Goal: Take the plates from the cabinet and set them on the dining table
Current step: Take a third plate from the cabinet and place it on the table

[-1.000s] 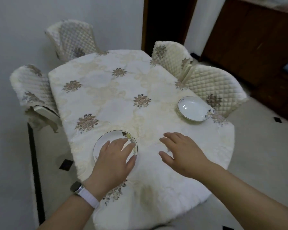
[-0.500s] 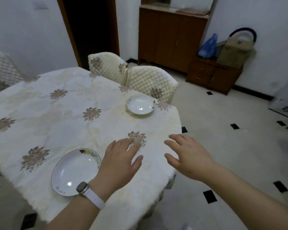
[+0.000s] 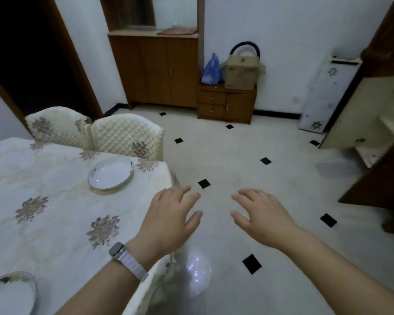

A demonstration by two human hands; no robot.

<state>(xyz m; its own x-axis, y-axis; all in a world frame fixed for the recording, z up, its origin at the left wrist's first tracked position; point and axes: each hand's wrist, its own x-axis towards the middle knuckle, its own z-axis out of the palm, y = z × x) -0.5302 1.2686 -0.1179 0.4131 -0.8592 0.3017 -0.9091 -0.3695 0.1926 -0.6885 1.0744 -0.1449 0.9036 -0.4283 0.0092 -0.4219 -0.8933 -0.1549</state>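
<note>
Plates [image 3: 110, 173] rest on the dining table [image 3: 55, 201]; left hand [image 3: 168, 221] and right hand [image 3: 263, 218] spread, grip empty.

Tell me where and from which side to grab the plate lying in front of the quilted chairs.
Grip the plate by its raised rim on the side nearest the table's free edge, thumb on top, fingers slid under the lip. It lies flat and upright with nothing around it, and the quilted chairs probably block the far side. Both the left hand and right hand are empty.
</note>
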